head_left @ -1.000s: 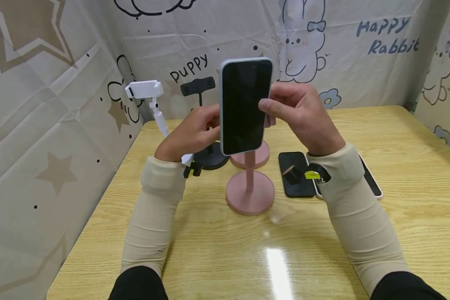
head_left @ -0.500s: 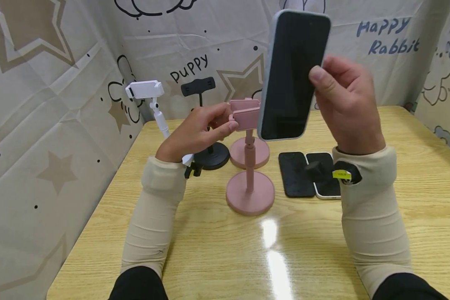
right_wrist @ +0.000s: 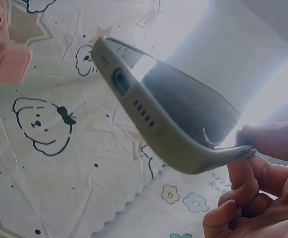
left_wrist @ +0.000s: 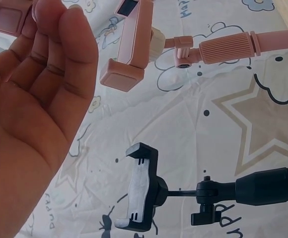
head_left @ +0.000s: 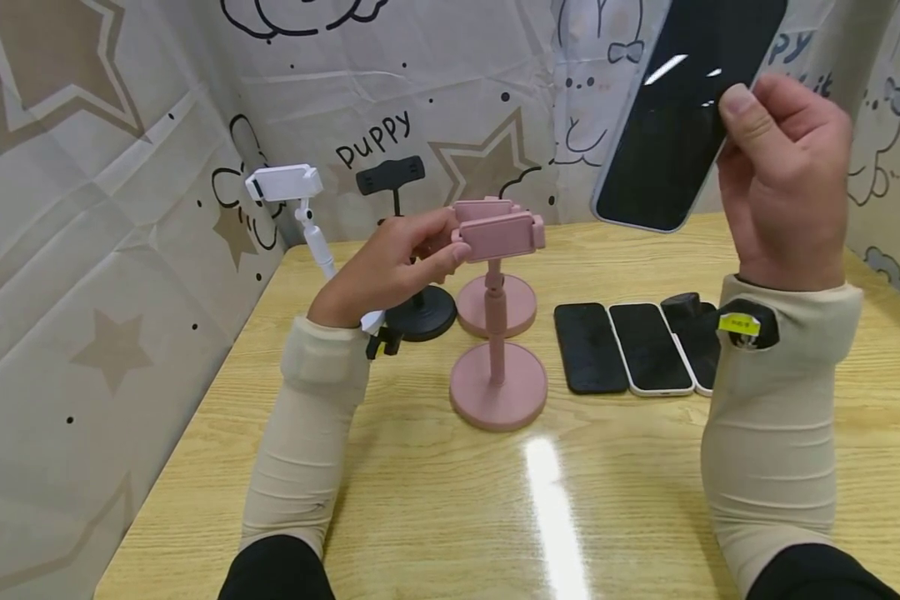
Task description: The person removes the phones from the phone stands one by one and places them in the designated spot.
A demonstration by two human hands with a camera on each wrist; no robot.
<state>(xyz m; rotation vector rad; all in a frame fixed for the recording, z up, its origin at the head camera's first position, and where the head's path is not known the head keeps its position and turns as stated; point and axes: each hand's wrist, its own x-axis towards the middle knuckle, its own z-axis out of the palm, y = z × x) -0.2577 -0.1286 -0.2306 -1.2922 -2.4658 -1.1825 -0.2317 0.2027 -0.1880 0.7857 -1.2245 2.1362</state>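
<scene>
My right hand (head_left: pixel 787 175) pinches a phone (head_left: pixel 678 125) by one long edge, thumb over the dark screen. It is raised and tilted, its top cut off in the head view. The right wrist view shows the pale case (right_wrist: pixel 149 119) and charging port. The left hand (head_left: pixel 390 271) pinches the left end of the clamp on the front pink phone stand (head_left: pixel 501 237), thumb in front. In the left wrist view, its fingertips lie right at a pink clamp end (left_wrist: pixel 9 19). The front clamp holds no phone; its round base (head_left: pixel 498 396) rests on the table.
Close behind is a second pink phone stand (head_left: pixel 521 307). A black phone stand (head_left: pixel 392 175) and a white phone stand (head_left: pixel 285 182) are at the back left. Several phones (head_left: pixel 651 348) lie side by side right of the pink base. Printed cloth (head_left: pixel 315 92) hangs around the table.
The right hand has carried the phone right and up, away from in front of the front pink stand, uncovering its clamp. The left hand has stayed at the clamp.
</scene>
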